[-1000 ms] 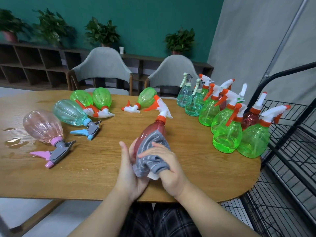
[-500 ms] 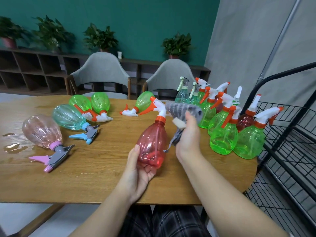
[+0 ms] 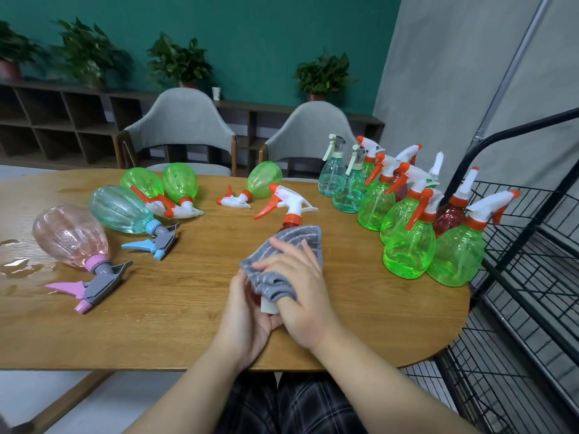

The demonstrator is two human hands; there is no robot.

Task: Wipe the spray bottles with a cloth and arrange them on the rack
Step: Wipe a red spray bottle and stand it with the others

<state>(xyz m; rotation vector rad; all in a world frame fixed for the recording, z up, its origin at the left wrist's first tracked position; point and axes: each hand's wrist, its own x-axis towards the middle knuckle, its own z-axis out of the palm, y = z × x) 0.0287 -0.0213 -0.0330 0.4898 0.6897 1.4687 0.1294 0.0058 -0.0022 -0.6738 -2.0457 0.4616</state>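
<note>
Far left on the table (image 3: 194, 308) a puddle (image 3: 15, 265) sits just beside a pink bottle (image 3: 70, 236) lying on its side, then a teal one (image 3: 120, 209), two green ones (image 3: 163, 184) and another green one (image 3: 261, 180) further along, all lying down and seemingly not wiped yet.

In the middle is the work itself. The left hand (image 3: 247, 311) cups the base of the red bottle (image 3: 289, 219) from below, fingers curled round it, while the right hand (image 3: 300, 286) presses the grey cloth (image 3: 282, 261) flat over the bottle's body with fingers spread. The hands are close together, both on the same bottle, which is tilted over the table with its white and orange trigger pointing away. Most of the red body is hidden under the cloth. To do this well, I'd say the left hand should turn the bottle as the cloth rubs, so every side and the neck get covered, and keep a firm hold since wet plastic slips.

Right of that, a cluster of upright bottles (image 3: 410, 242) stands near the table's edge, well apart from the hands. Beyond it is the black wire rack (image 3: 529, 277), with no bottle on the shelves I can see.

Behind are two grey chairs (image 3: 181, 126), low shelving, potted plants and a teal wall
</note>
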